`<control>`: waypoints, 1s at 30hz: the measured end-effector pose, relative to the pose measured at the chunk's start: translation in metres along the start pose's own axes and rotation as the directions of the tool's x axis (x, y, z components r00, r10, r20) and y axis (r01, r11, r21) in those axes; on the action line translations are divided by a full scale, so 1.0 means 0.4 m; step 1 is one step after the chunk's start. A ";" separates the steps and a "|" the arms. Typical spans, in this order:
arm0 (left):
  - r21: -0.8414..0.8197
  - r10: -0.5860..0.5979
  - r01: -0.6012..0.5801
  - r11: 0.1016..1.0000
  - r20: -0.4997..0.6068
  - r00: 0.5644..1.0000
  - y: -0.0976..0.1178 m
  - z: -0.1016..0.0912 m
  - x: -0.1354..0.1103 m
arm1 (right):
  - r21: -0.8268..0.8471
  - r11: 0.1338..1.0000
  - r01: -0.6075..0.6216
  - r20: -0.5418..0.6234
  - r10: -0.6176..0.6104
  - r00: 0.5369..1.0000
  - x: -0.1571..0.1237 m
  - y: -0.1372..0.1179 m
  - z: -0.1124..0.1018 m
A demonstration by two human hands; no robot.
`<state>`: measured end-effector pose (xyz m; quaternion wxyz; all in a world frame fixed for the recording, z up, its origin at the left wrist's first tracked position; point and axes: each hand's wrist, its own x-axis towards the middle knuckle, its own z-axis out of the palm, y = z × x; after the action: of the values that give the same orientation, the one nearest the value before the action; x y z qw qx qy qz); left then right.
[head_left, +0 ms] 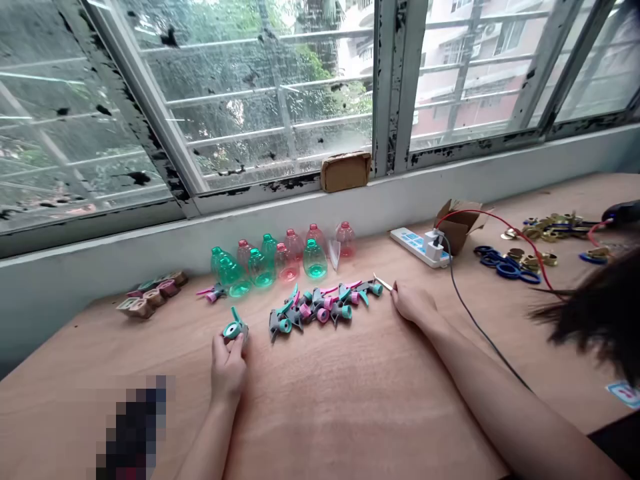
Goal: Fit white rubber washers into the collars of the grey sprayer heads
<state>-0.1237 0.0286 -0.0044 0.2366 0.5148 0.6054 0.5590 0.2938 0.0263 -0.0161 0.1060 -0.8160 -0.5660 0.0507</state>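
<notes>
My left hand (229,367) pinches a grey and teal trigger spray head (235,329), held just above the wooden table with its round teal collar facing me. Farther right, my right hand (413,303) has its fingers closed on a thin pale stick (383,283), which points left toward the parts; its exact kind is too small to tell. Between the hands lies a pile of spray heads (320,305), grey with teal or pink collars and triggers. Behind them stand several clear bottles, some green (261,270), some pink (287,263).
Small pink and brown blocks (155,293) sit at the left. A white power strip (419,248), a torn cardboard box (456,227) and cables are on the right, with blue rings (508,268) and brass pieces beyond. Another person's dark hair (595,320) shows at the right edge.
</notes>
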 end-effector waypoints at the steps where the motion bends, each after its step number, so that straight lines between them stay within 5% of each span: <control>1: 0.009 0.007 -0.007 1.000 0.020 1.000 0.003 0.002 -0.001 | 0.004 1.000 -0.002 0.002 0.002 1.000 0.000 0.002 -0.001; 20: 0.026 -0.119 0.118 0.993 0.055 0.991 0.004 -0.006 -0.009 | 0.048 0.999 -0.006 0.010 0.006 1.000 0.011 0.013 0.010; 30: -0.057 -0.111 0.106 0.993 -0.100 0.989 -0.044 0.047 -0.030 | 0.123 0.992 -0.031 -0.065 0.039 0.997 -0.014 0.045 0.058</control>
<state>-0.1094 0.0290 -0.0290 0.2484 0.4453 0.6293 0.5866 0.3037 0.0177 -0.0429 0.1737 -0.8190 -0.5436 0.0597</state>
